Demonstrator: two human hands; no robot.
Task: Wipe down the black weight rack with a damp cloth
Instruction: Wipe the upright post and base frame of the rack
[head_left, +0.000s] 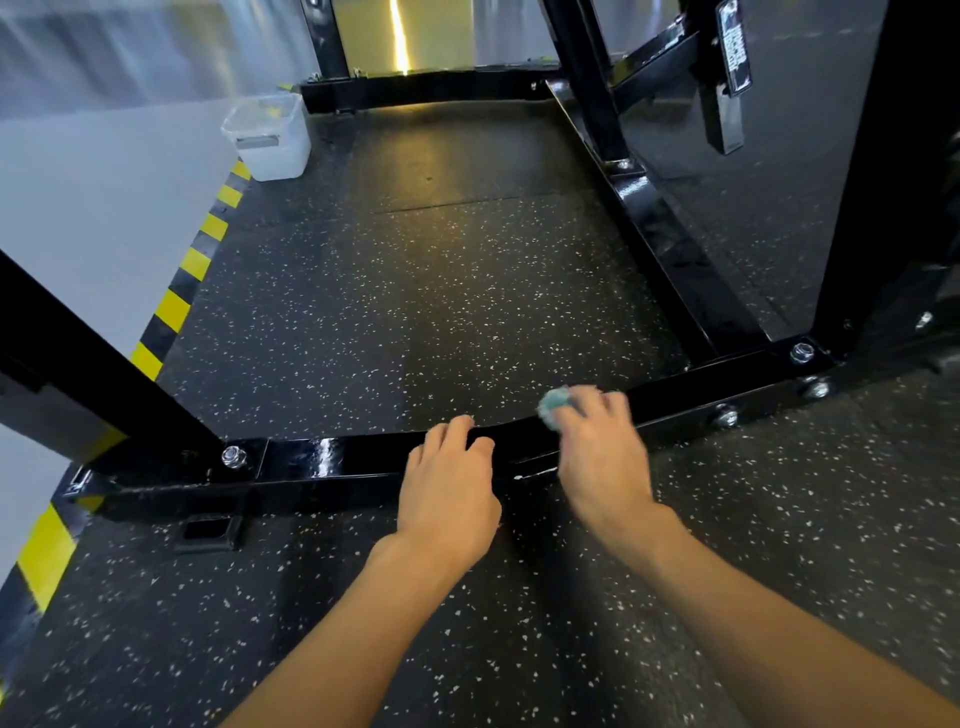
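Observation:
The black weight rack's low front crossbar (332, 460) runs across the floor just ahead of me, its left part glossy and wet-looking. My right hand (597, 452) grips a small bunched teal cloth (553, 408) and holds it against the top of the bar, right of centre. My left hand (449, 478) rests on the same bar beside it, fingers curled over the far edge. Black uprights rise at the bar's left end (78, 364) and right end (883, 182).
A translucent plastic tub (270, 135) stands at the far left on the speckled rubber floor (415, 286). A yellow-and-black hazard stripe (171, 306) edges the mat on the left. Side and rear rack beams (670, 244) frame the mat. Bolts (802, 352) stick up at the corners.

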